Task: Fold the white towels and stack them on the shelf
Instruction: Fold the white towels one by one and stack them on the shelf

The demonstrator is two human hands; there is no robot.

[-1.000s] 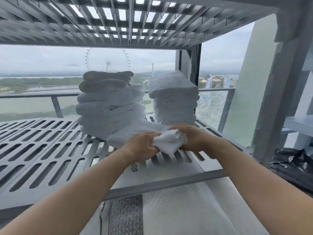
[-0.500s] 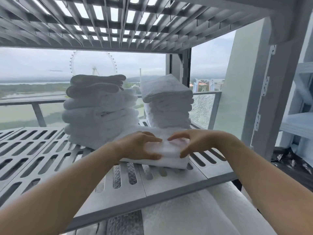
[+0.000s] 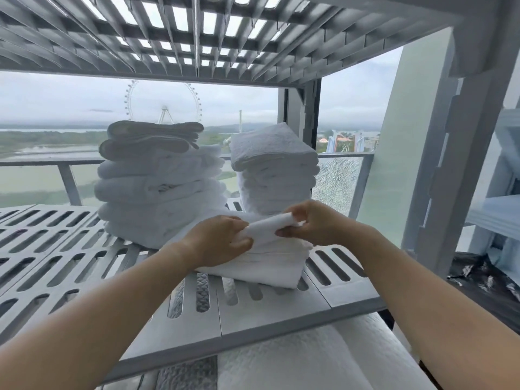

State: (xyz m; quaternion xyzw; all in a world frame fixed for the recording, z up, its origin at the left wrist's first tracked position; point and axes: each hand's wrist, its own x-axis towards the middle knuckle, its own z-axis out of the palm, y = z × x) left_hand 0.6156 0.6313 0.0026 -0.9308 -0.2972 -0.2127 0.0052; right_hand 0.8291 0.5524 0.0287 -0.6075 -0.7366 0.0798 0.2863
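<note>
Both hands pinch towel [image 3: 270, 263] fold: left hand [image 3: 222, 243], right hand [image 3: 312, 223] at opposite ends (long axis left-right, equally near).

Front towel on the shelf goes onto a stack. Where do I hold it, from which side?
Grip the front towel by its left and right edges, reaching from the open front of the shelf: it lies flat, and two stacks block behind.

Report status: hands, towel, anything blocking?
Left hand and right hand both pinching the towel, top layer raised. Towel on the shelf, in front of left stack and right stack. Nothing in the way.
</note>
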